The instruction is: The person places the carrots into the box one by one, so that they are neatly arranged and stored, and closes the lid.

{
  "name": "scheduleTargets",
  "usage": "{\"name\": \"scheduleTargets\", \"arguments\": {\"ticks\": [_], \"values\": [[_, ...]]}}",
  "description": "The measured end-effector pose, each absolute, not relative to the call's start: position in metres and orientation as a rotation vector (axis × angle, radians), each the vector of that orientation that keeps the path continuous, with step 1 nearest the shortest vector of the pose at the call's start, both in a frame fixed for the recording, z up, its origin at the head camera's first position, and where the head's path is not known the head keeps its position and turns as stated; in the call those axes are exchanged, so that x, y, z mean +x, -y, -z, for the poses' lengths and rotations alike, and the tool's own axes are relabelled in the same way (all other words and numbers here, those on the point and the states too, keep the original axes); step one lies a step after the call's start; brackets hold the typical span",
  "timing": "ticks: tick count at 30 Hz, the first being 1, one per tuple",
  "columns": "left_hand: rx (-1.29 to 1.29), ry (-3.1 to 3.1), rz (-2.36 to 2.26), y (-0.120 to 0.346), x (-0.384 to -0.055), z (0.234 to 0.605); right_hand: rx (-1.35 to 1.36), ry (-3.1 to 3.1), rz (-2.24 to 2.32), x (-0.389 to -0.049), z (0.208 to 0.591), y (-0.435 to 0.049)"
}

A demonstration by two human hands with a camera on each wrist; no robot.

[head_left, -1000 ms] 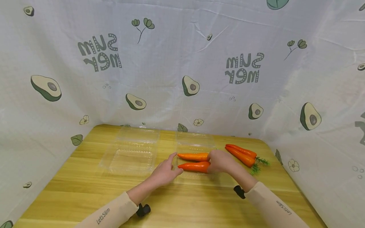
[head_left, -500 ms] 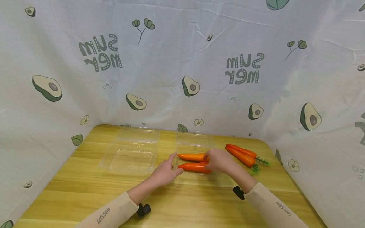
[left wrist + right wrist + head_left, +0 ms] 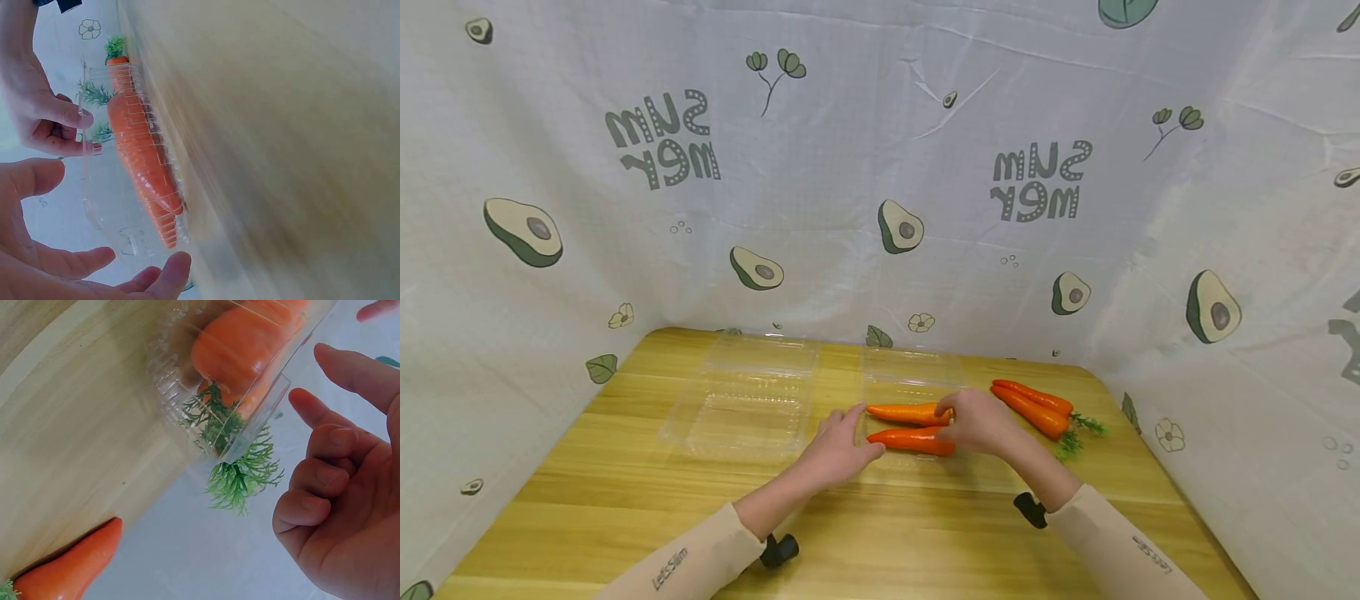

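Note:
Two orange carrots [image 3: 912,440] lie side by side in a clear plastic clamshell box [image 3: 917,367], tips pointing left. The box's lid is folded back. Green leafy tops [image 3: 244,478] stick out past its right end. My left hand [image 3: 835,450] is at the box's left end, fingers spread by the carrot tips; in the left wrist view its fingertips [image 3: 175,269] look just off the wall. Above the thick ends hovers my right hand [image 3: 981,425]. The right wrist view shows thumb and forefinger apart, the other fingers loosely curled, nothing in them.
A second clear box [image 3: 745,421], also opened, stands on the left of the wooden table [image 3: 880,533]. Two more carrots [image 3: 1036,408] with green tops lie right of my right hand. A printed curtain [image 3: 827,167] encloses the back and sides.
My right hand has shifted slightly left, and its forefinger and thumb have spread over the carrots' thick ends. The left hand and the carrots have barely moved.

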State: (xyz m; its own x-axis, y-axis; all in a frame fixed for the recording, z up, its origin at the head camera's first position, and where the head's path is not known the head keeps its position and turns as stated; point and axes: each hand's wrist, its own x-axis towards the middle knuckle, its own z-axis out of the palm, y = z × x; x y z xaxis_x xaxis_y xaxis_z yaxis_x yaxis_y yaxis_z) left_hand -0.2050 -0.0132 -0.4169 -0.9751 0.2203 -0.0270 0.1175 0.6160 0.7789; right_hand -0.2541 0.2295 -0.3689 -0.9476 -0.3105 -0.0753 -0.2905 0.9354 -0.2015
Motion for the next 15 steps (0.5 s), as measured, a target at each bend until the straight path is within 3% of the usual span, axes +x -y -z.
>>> {"name": "scheduleTargets", "arguments": {"ticks": [15], "values": [[0.393, -2.864, -1.161, 0.028, -0.202, 0.403, -0.459, -2.991, 0.438, -0.249, 0.368, -0.235]]}}
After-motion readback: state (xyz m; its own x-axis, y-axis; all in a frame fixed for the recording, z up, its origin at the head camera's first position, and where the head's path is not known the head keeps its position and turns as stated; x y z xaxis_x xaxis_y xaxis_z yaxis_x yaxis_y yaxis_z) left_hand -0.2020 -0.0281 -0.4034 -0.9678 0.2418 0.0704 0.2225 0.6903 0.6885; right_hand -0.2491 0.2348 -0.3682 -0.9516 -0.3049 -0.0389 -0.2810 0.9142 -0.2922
